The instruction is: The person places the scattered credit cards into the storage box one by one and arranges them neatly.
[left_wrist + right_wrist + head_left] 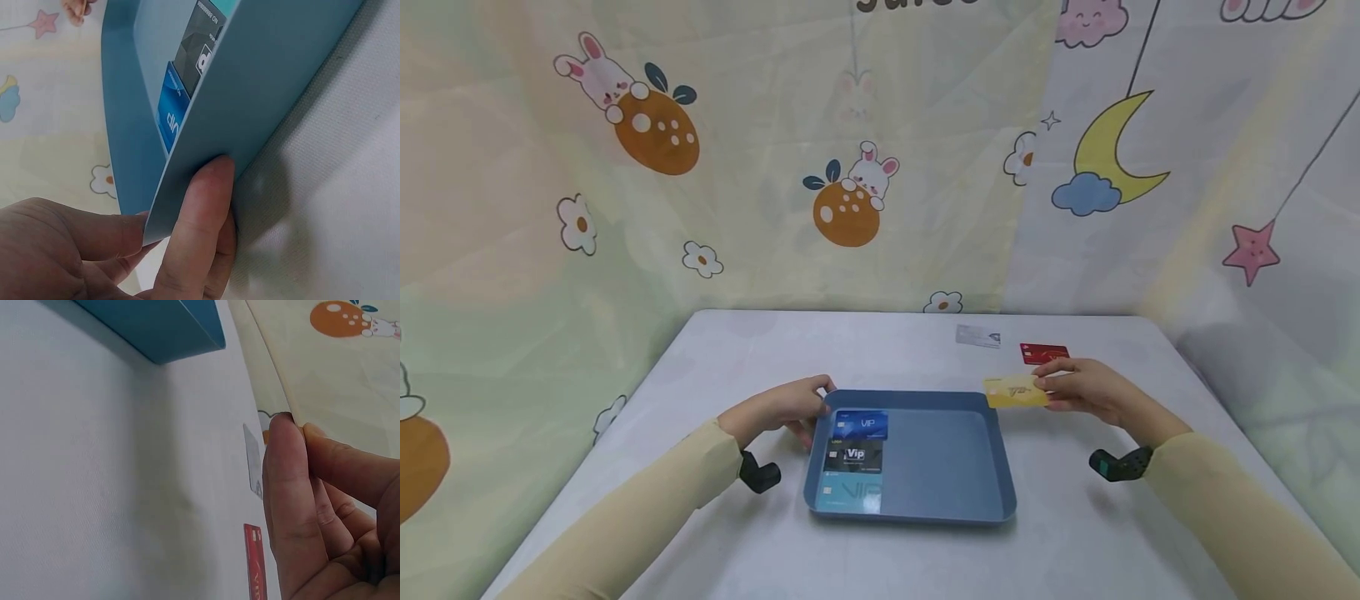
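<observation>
In the head view, my left hand [792, 407] grips the blue tray [942, 467] at its far left corner. The left wrist view has the thumb and fingers [203, 200] on either side of the tray wall. My right hand [1088, 392] pinches a yellow card [1011, 392] marked VIP by its right end, above the table near the tray's far right corner. Seen edge-on, the card is a thin line in the right wrist view. Along the tray's left side lie a blue card [861, 425], a black card [853, 456] and a light blue card [848, 492], one below another.
Beyond the tray, a silver card [977, 336] and a red card [1043, 353] lie on the white table [760, 342], the red one just behind my right hand. A printed cloth [760, 192] hangs behind the table and along its sides.
</observation>
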Demonstrator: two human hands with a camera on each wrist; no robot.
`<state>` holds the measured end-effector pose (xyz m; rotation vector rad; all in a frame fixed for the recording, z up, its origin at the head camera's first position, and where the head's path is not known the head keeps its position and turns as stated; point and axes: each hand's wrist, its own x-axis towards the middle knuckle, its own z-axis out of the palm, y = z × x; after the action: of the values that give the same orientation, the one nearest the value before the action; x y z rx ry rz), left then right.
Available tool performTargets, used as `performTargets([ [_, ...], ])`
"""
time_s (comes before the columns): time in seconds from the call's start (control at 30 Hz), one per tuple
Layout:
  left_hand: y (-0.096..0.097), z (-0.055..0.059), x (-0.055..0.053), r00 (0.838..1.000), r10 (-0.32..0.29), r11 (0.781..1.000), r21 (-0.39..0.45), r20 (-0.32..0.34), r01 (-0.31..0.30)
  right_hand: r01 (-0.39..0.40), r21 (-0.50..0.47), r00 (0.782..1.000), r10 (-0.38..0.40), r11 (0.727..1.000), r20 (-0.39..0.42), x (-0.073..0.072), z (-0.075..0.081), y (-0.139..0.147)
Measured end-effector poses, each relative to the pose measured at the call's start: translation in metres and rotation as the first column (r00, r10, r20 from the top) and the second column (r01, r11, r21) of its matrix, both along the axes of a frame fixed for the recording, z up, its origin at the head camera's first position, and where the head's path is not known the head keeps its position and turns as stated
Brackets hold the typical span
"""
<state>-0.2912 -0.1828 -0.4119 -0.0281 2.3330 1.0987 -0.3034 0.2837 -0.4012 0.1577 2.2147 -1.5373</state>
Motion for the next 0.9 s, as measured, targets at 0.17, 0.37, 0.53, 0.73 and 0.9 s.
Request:
performTargets([
  [0.17,0.002,0.000,-0.001,1.000,-0.002,1.000,0.001,0.004,0.002,-0.018,0.001,1.000,0.018,1.000,-0.016,0.002,-0.001,-0.005],
  [0.37,0.002,0.000,-0.002,1.000,0.003,1.000,-0.019,0.004,-0.003,-0.015,0.000,1.000,0.015,1.000,-0.017,0.005,0.000,-0.015],
  [0.53,0.003,-0.001,-0.002,1.000,0.000,1.000,-0.023,0.002,0.001,-0.011,-0.003,1.000,0.011,1.000,-0.017,0.008,0.000,-0.020],
  [0.73,0.003,-0.001,-0.002,1.000,0.004,0.999,-0.033,-0.007,-0.004,-0.038,-0.003,0.999,0.038,0.999,-0.036,0.011,0.000,-0.029],
  [0.9,0.002,0.000,-0.001,1.000,0.000,1.000,-0.029,-0.008,0.000,-0.047,0.008,0.998,0.048,0.999,-0.051,0.013,-0.002,-0.038],
])
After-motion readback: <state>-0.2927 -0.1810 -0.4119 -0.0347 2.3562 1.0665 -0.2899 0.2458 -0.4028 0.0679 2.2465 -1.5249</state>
